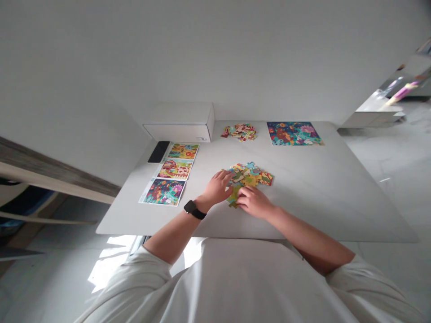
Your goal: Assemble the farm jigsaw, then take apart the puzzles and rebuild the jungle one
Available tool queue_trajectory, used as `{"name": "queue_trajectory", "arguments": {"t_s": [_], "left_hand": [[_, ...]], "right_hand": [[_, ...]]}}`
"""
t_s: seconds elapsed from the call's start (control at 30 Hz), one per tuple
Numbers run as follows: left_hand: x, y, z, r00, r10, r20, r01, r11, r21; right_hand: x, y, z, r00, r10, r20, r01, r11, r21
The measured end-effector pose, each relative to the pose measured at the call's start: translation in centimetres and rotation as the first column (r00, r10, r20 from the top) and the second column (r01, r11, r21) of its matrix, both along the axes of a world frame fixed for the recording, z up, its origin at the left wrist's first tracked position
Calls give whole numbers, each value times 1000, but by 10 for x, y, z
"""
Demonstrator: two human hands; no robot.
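A loose pile of puzzle pieces, yellow, green, blue and red, lies on the table before me. My left hand rests at the pile's left edge, fingers stretched out over it and thumb apart. From the right, my right hand reaches in with bent fingers closed at the edge of a yellow-green puzzle piece on the near side. Its fingertips partly hide that piece. Several pieces overlap, and the left fingers cover some of them.
The white table meets a wall. At the back stand a white box, a second puzzle pile and an assembled dark blue puzzle. Three picture sheets and a black phone lie to the left.
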State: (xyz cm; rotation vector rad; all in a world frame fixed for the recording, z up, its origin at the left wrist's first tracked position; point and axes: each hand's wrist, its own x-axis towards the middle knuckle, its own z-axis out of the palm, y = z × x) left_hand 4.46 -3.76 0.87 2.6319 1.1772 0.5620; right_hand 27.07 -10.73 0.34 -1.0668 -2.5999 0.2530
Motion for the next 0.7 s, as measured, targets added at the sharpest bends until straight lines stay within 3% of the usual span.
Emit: {"name": "queue_trajectory", "arguments": {"t_s": [0.17,0.37,0.53,0.63,0.7], "left_hand": [[-19,-13,-1,984,-178,8,178,984,5],[-20,-8,2,970,-234,-72,238,970,46],[-21,-6,6,959,-272,-84,280,955,103],[-20,-6,7,969,-247,-15,247,961,125],[-16,-3,7,984,-149,100,138,984,113]], "right_hand": [[9,3,-2,999,43,-22,-41,995,86],[17,-6,-7,996,81,-25,-78,990,121],[32,-13,-11,993,74,-96,-67,996,66],[37,-14,-10,991,29,-127,-24,999,38],[34,-14,-8,990,9,-140,-5,1000,29]]}}
